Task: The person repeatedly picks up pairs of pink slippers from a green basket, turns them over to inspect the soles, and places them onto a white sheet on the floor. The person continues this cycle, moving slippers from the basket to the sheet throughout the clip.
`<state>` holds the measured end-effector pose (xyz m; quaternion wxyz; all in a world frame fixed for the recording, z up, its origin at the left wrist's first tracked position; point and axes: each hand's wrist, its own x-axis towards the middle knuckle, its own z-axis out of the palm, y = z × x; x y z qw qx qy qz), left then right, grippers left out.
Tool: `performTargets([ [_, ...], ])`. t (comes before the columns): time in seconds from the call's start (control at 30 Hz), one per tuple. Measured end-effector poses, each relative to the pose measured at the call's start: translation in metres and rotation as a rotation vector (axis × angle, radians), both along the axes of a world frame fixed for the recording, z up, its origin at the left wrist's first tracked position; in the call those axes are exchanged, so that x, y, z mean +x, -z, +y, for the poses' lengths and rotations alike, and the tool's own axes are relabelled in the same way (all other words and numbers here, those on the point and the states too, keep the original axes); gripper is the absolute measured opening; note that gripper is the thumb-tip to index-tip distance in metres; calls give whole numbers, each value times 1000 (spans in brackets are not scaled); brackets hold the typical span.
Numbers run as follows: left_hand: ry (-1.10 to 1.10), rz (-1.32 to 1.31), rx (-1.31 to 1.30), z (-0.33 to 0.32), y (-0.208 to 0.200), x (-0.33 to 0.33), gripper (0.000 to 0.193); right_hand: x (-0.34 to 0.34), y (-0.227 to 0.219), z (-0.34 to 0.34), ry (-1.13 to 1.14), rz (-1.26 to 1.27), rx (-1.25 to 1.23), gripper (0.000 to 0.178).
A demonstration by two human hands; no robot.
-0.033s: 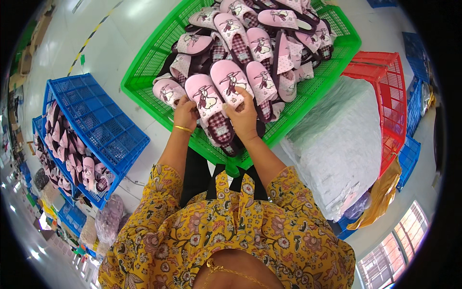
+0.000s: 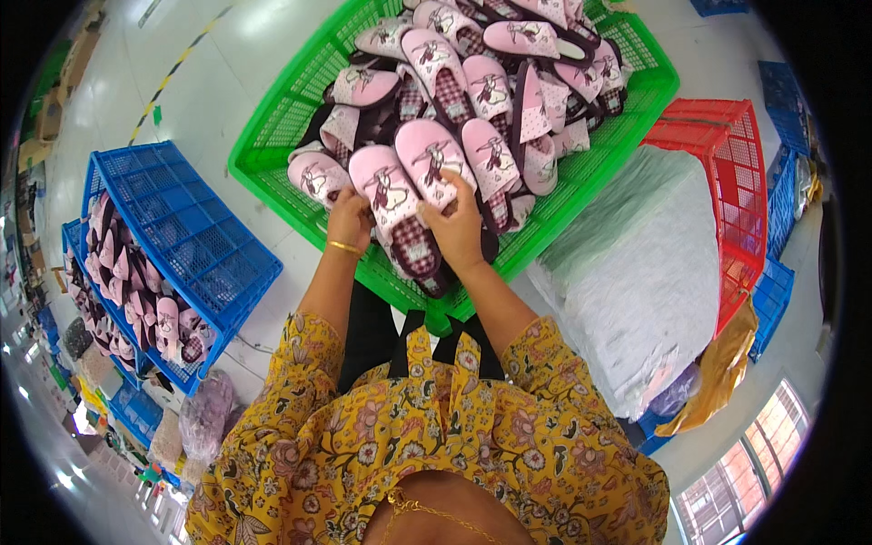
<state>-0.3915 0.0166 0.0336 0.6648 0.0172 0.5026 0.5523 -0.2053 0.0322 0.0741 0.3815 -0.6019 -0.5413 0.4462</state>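
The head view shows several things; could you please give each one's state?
Left front slipper: upper facing up, gripped by left hand
Right front slipper: upper facing up, gripped by right hand
Green basket: heaped with pink slippers
Nearer blue crate: holding slippers
Red crate: partly hidden by pale sheeting

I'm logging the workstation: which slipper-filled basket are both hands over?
The green basket in the middle: left hand and right hand grip slippers at its near end; the blue baskets stand apart at left.

matt cloth slippers point(image 2: 383, 183), plast. mesh crate point(image 2: 272, 136)
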Motion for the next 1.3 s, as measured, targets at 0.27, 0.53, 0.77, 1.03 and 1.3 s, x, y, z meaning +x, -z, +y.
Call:
performTargets([
  [0.27, -8, -116, -78, -53, -9, 16, 41, 21, -32, -31, -363, 75, -267, 67],
  [0.53, 455, 620, -372, -69, 47, 26, 35, 36, 74, -52, -459, -483, -19, 58],
  [0.77, 443, 1367, 169, 54, 40, -44, 21, 41, 77, -58, -493, -438, -204, 53],
  [1.03, 462, 1664, 65, 199, 141, -105, 44, 29, 88, -58, -426, -329, -56, 52],
  [1.3, 618, 1284, -127, 170, 150, -20, 37, 28, 96, -61, -425, -347, -74, 52],
])
